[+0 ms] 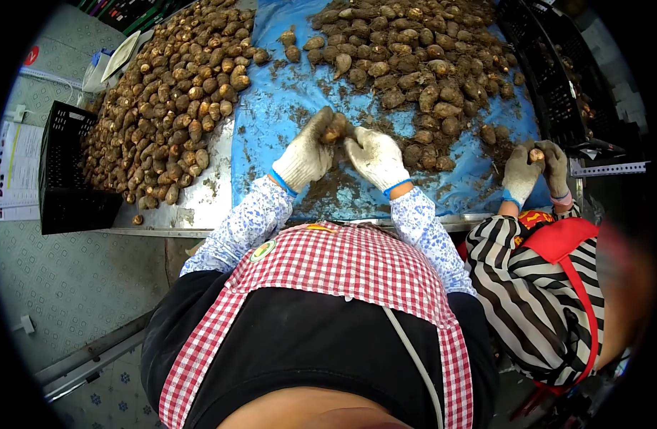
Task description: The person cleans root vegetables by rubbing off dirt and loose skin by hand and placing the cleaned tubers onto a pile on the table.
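Nearest my camera lie a black cloth top and a red-and-white checked apron. Beyond them, the rounded brown tuber shows rough, soil-darkened skin with lighter orange-brown areas; it is held up between my two hands, over the table. A wrinkled blue plastic sheet, scattered with dark soil, covers part of the smooth metal surface. At left, knobbly tubers with some pale ends form a brown heap; at upper right, a darker heap bears fibrous roots. Perforated black plastic crates stand at both sides.

My left hand, in a soiled white knit glove, is closed around the tuber, fingers pointing away from me. My right hand, similarly gloved, angles inward, its fingertips at the tuber's right side; whether they grip it I cannot tell. Both forearms reach forward in blue-speckled white sleeves. At right, a co-worker's gloved hands hold another tuber.
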Demonstrator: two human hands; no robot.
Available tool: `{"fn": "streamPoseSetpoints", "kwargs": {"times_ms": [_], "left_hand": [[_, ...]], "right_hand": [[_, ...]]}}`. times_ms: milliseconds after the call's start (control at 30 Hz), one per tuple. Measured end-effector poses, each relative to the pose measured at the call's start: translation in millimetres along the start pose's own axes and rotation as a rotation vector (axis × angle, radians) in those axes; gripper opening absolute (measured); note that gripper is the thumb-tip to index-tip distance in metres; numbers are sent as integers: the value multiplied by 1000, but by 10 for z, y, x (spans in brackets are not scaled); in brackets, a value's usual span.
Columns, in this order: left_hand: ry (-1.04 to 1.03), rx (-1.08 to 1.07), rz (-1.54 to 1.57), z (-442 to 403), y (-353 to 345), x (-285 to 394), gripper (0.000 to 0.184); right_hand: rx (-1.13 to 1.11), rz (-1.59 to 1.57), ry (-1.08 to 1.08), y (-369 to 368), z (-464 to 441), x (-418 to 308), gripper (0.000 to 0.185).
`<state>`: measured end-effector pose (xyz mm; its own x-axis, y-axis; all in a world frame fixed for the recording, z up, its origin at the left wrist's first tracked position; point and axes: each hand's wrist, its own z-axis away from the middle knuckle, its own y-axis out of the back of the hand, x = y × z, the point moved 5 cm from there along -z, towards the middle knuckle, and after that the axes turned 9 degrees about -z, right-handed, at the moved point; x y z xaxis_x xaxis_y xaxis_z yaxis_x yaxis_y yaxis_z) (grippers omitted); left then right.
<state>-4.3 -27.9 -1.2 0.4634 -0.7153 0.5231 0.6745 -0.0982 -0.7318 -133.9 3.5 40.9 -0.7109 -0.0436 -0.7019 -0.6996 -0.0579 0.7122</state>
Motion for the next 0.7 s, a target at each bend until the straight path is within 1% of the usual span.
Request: {"fn": "streamPoseSetpoints", "kwargs": {"times_ms": [33, 67, 133, 167, 233, 267, 300, 367, 400, 433, 467, 500, 533, 600, 633, 667, 700], "left_hand": [[11, -35, 78, -25, -2, 4, 43], [12, -49, 124, -37, -4, 11, 44], [15, -71, 227, -35, 30, -13, 47], [-32, -132, 183, -46, 64, -5, 47], [-24, -9, 165, -70, 101, -64, 46], [-21, 48, 151, -79, 105, -69, 46], [-93, -29, 71, -137, 175, -77, 45], [-143, 82, -50, -187, 249, -125, 44], [-171, 137, -109, -209, 282, -135, 43], [-164, 127, -92, -106, 160, -80, 40], [-164, 99, -149, -92, 169, -64, 41], [-164, 73, -206, -66, 194, -39, 41], [-164, 47, -261, -43, 213, -15, 41], [-126, 48, -270, -26, 285, 29, 42], [-107, 48, -275, -18, 312, 31, 42], [-87, 82, -213, -21, 349, 6, 42], [-66, 113, -153, -29, 385, -25, 42]], "right_hand": [[49, 61, -38, -29, -10, 125, 26], [47, 82, -98, -47, -18, 248, 26], [138, 44, -72, 1, 8, 274, 29], [118, -17, -76, 11, 24, 238, 31], [85, -138, -85, 114, 20, 83, 36], [17, -91, -126, 145, 4, -7, 37], [-50, -45, -168, 169, -9, -100, 38], [-175, -11, -243, 132, -49, -126, 40], [-139, -161, -175, 75, -52, -93, 40], [-105, -311, -104, 10, -46, -102, 40], [-72, -461, -33, -23, -41, -112, 40], [-79, -481, 8, -39, 0, -107, 35], [-73, -351, 5, -58, -9, -79, 32], [-59, -90, 1, -95, -30, 14, 28], [26, -7, 26, -24, -21, -4, 25], [36, 83, -4, -22, -51, 82, 26], [67, 99, 11, -15, -55, 156, 26]]}}
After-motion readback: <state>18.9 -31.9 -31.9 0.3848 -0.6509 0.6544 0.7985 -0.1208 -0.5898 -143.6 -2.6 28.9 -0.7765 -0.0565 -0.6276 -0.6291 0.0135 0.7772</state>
